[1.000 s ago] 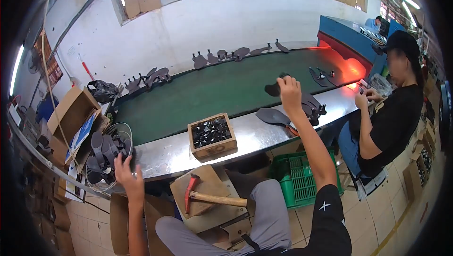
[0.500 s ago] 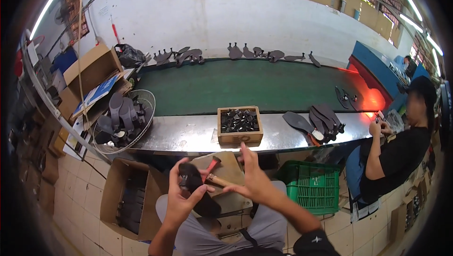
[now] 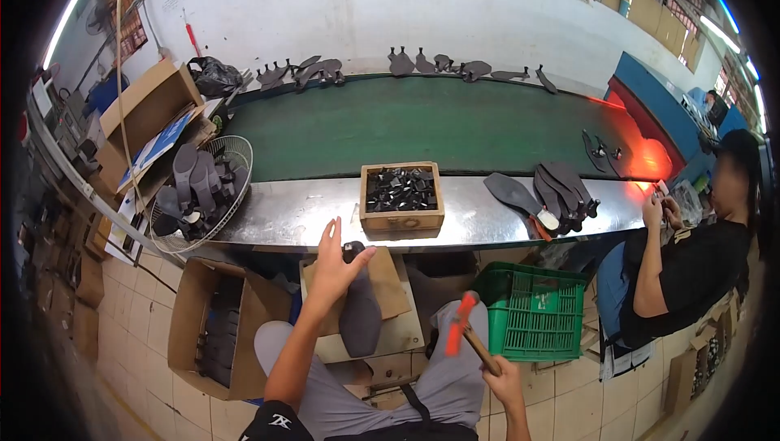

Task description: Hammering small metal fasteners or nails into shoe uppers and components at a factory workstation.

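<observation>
Near the lower centre of the frame, a left hand [image 3: 329,274] at the upper end of a dark grey sole [image 3: 360,315], fingers [image 3: 331,239] and thumb spread well apart beside a black fitting [image 3: 352,248]. Cannot tell whether gripping or only touching. Behind the sole, a pale board [image 3: 402,331] between two knees in grey trousers [image 3: 349,421]. Lower right of centre, a right hand [image 3: 506,384] with fingers curled closed around the wooden handle of a hammer [image 3: 480,349], its red head blurred, over the trousers and well apart from the sole.

Across the middle of the frame, a shiny metal surface [image 3: 321,213] bearing a wooden box [image 3: 402,222] full of small black pieces. At its left end, a wire basket [image 3: 247,173] heaped with grey soles; toward its right, a flat sole [image 3: 509,193] beside a cluster of overlapping soles [image 3: 561,189]. Lower left, a cardboard box [image 3: 264,335] with dark items inside; lower right, a green crate [image 3: 540,351]. Beyond the surface, a green belt [image 3: 366,132] with soles along its far edge. At far right, a person in black [image 3: 682,278], hands close together.
</observation>
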The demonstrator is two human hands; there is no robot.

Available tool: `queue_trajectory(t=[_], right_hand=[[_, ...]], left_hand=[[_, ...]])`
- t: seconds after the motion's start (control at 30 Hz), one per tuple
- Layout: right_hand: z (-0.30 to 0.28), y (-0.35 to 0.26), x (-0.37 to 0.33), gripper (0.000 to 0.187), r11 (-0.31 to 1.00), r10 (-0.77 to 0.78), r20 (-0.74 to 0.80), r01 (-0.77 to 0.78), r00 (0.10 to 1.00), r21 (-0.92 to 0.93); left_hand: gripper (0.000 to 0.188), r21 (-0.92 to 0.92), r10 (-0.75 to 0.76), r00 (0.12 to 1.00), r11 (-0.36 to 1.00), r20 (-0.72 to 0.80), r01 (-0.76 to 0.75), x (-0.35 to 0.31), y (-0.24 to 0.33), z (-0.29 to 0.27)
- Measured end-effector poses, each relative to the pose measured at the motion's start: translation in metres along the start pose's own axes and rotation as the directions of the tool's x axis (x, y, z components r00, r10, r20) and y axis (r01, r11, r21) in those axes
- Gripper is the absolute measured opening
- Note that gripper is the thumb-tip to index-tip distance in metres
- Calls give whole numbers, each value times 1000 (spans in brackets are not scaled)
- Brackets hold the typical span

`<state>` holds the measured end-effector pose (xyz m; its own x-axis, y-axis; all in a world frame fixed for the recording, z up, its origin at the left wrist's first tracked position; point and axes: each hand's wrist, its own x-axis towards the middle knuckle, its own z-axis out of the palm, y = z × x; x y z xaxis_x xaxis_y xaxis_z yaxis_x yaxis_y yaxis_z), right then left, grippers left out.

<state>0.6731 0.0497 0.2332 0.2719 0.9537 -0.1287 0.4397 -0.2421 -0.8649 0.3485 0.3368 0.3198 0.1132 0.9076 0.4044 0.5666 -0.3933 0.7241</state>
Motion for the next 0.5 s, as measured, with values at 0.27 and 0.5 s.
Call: queue_trajectory(t=[0.27,0.5], right_hand=[[36,-89,17,29,669,19,179,-145,984,729],[33,-105,47,18,699,-4,85,-58,996,712]], left_hand=[[23,420,516,839,731,172,-537,106,46,75],[15,489,356,886,741,297,-461,129,42,107]])
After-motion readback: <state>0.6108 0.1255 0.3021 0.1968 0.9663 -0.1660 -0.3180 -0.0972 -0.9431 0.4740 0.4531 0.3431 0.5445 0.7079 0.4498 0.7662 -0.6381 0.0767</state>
